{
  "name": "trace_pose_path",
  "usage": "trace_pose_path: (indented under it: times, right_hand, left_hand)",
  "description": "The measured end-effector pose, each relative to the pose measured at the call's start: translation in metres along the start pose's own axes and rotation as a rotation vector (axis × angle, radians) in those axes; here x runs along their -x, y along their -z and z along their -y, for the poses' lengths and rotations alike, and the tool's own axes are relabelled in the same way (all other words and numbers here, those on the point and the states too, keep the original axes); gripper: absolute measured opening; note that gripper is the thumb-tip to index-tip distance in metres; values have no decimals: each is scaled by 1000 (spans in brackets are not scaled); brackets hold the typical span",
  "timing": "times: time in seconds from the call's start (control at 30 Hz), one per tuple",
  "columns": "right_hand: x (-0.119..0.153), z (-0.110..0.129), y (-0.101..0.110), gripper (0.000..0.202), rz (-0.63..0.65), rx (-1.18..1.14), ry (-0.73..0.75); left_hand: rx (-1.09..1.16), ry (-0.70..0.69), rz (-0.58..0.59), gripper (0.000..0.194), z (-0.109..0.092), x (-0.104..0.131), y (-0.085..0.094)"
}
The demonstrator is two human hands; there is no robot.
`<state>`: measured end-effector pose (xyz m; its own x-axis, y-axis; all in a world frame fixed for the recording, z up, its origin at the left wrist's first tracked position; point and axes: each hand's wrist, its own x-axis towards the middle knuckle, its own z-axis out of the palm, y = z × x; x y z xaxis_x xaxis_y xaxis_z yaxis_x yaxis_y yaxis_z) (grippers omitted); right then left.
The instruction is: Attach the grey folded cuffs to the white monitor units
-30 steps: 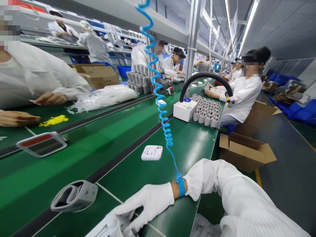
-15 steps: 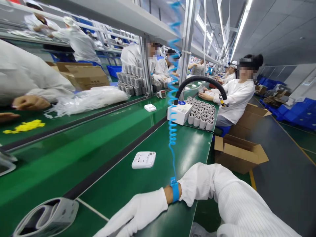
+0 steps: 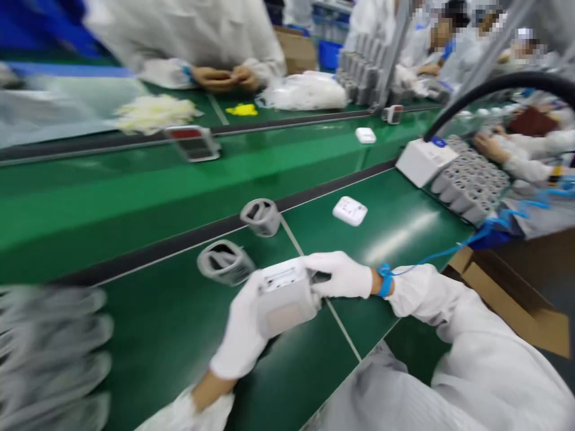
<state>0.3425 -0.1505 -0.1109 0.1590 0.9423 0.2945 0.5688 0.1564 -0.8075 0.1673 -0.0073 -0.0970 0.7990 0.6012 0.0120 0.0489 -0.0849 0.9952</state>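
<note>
Both my gloved hands are on a wrist blood pressure monitor (image 3: 287,305), a white unit with a curled grey cuff, held just over the green bench. My left hand (image 3: 242,329) is wrapped round its left side. With fingers and thumb, my right hand (image 3: 342,274) pinches its right end; a blue strap circles that wrist. Beyond my left hand lie a rolled grey cuff (image 3: 229,272) and, farther back, another grey cuff (image 3: 265,221). A flat white unit (image 3: 350,211) rests on the bench past my right hand.
Blurred grey cuffs (image 3: 54,359) are lined up at left. A white box (image 3: 424,161) and a tray of cuffs (image 3: 476,185) stand at back right. A coiled blue cord (image 3: 498,224) runs to my wrist. Across the green belt (image 3: 135,203), a co-worker's hands (image 3: 224,78) rest near yellow pieces.
My view has swung left and down. My left hand has come into view, and my right hand, earlier reaching low and left, is now on the monitor with it.
</note>
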Motion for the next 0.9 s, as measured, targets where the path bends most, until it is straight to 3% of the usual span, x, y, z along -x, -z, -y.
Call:
trace_pose_path:
  times: [0.17, 0.5, 0.77, 0.9]
  right_hand:
    - [4, 11, -1, 30, -88, 121, 57]
    - [7, 20, -10, 32, -75, 349, 57]
    - [-2, 7, 6, 41, -27, 262, 144]
    - [4, 20, 23, 41, 8, 140, -26]
  left_hand:
    - [52, 12, 9, 19, -2, -1, -11]
    - [122, -63, -39, 4, 4, 12, -13]
    - [-5, -182, -40, 8, -3, 9, -16]
    - [-151, -286, -95, 24, -9, 12, -15]
